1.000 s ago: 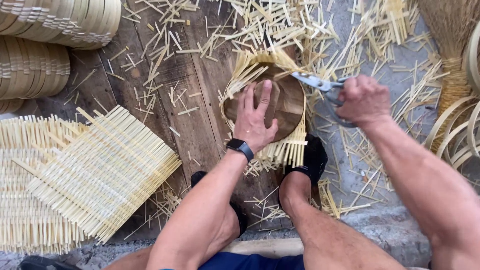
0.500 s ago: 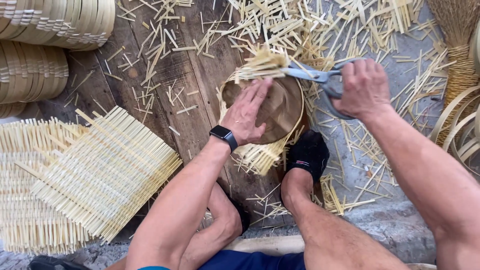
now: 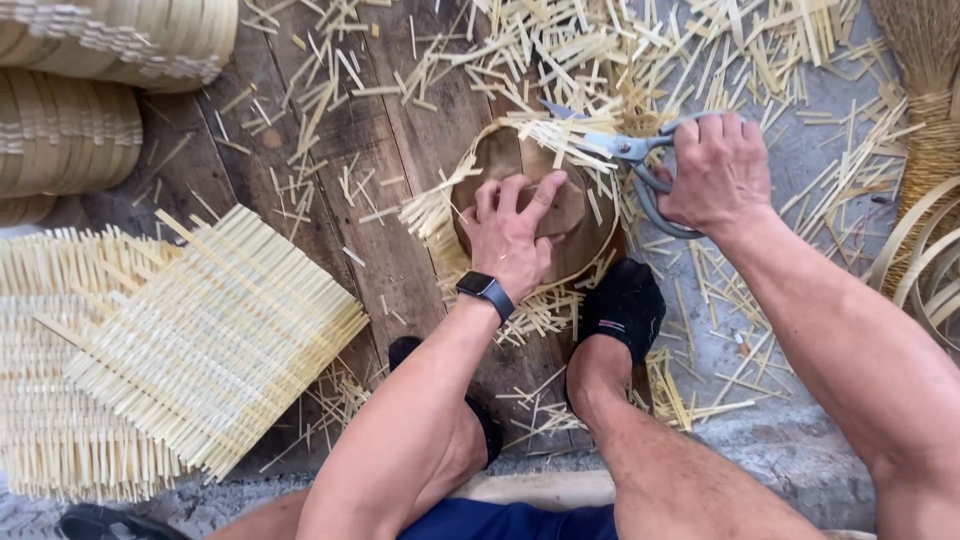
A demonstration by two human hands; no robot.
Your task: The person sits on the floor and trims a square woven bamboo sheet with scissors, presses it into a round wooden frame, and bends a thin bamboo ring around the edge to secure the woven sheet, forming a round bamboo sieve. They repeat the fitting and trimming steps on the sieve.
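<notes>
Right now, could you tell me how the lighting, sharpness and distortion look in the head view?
Head view: soft, even daylight, no glare; faint shadows under the left hand and woven mats. The right hand and scissors look slightly soft, as do fine bamboo offcuts. Wide-angle stretch enlarges the forearms at the lower edge.

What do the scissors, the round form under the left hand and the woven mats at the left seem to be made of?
Scissors: metal by the look, dull grey, faint sheen on the blades.
Round form: probably wood, matte brown, smooth; a pale strip rims it.
Woven mats: thin pale-yellow splints, likely bamboo or cane, raw and unvarnished, ends sticking out.
Right hand grips the scissors; left hand presses the form.
</notes>
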